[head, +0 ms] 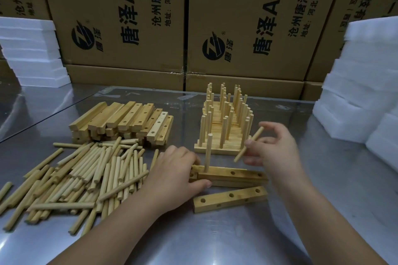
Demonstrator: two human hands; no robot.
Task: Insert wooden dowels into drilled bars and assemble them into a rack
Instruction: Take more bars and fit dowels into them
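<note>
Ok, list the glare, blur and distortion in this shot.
Head view: soft glare on the metal table at left; wide-angle bending bows the cardboard boxes and foam stacks; the right hand pinching a dowel looks slightly soft; the drilled bar is sharp.

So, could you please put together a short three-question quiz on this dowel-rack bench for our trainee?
1. True or false: the right hand pinches a dowel.
2. How many dowels stand in the drilled bar that the left hand holds?
3. The loose dowel pile lies: A, left of the left hand; B, right of the right hand; C, between the two hands.
Key: 1 true; 2 one; 3 A.
</note>
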